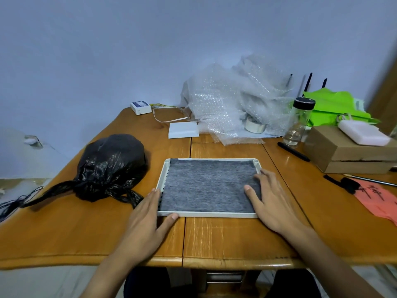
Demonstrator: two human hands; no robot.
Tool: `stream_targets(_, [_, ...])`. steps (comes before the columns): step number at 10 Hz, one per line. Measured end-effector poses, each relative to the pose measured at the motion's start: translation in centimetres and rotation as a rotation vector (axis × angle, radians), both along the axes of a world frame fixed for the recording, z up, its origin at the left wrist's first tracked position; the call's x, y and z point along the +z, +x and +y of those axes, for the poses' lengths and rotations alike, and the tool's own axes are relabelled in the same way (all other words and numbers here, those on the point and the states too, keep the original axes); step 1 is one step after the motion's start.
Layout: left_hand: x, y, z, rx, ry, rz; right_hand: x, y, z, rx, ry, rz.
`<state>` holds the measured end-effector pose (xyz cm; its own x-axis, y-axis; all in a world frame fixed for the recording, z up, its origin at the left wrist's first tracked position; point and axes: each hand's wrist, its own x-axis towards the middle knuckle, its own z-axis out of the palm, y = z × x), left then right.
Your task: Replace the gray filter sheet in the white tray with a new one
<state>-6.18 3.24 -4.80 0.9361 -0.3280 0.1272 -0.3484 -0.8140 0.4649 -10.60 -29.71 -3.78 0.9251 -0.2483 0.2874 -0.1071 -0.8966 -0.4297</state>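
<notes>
A white rectangular tray [206, 215] lies flat in the middle of the wooden table. A gray filter sheet [204, 186] fills it. My left hand [146, 220] lies flat against the tray's near left corner, fingers along the left rim and thumb on the front rim. My right hand [270, 198] rests flat on the right side of the tray, with thumb and fingertips touching the gray sheet. Both hands have straight fingers and hold nothing.
A tied black plastic bag [107, 168] sits left of the tray. Behind it lie a white flat box [182, 130], bubble wrap [236, 100], a tape roll [255, 124] and a clear bottle [298, 123]. Cardboard boxes [348, 153], a black pen [293, 151] and pink paper [380, 201] are at the right.
</notes>
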Motion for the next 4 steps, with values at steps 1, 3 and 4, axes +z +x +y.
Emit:
stream_targets(1, [-0.39,1.27,-0.73,0.017,0.044,-0.001,0.16,0.93,-0.11,-0.036,0.069,0.039])
stream_targets(3, [-0.59,2.26,-1.37,0.058,0.058,0.035,0.38,1.71,-0.05,-0.068,0.171,0.041])
stream_targets(4, [-0.18,1.89,-1.18,0.045,0.065,-0.01,1.15,1.31,0.02,-0.058,0.226,-0.085])
